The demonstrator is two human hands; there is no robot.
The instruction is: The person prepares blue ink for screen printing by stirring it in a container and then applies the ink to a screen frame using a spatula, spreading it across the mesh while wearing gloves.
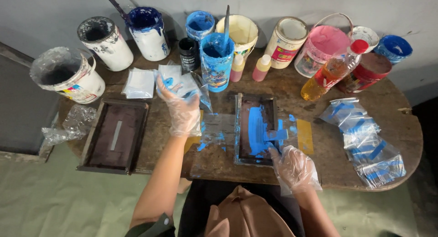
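Right hand (294,166), in a clear plastic glove, grips a small squeegee (276,136) lying across the blue-inked screen frame (255,127) near the table's front edge. Left hand (182,110), also gloved, reaches further back, fingers spread and holding nothing, over clear plastic bags (180,82). Risk: wet blue ink on the gloves may smear unprinted bags (several printed bags (365,141) lie right). The crowded paint cans (216,59) behind could tip if knocked. The exact finger contact under the crinkled glove is hard to make out.

Left hand (182,110) raised, fingers spread (gloved); right hand (294,166) curled low.
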